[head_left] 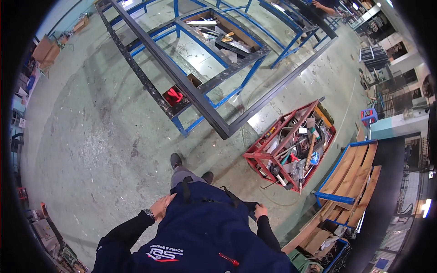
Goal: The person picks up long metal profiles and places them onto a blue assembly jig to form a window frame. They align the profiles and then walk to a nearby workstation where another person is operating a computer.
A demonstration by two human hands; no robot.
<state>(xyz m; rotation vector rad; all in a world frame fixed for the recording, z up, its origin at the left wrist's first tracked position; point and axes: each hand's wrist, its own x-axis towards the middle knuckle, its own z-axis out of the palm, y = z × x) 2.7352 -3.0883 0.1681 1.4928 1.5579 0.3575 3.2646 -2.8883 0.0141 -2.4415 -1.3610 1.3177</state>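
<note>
Red cart [258, 155]: packed with tools and odd bits, standing on the green, scuffed floor [98, 150].
Wood planks [351, 169]: long and brown, side by side on a blue rack [334, 197], right of the cart.
Cardboard boxes [44, 50]: brown, far off at the upper left.

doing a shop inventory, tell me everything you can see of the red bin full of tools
The red bin is an open-sided frame of metal-looking bars, upright on the pale green floor, right of the picture's middle. Jumbled tools overlap inside, with a bright blue item among them; many are unclear. It is not being held.
</note>
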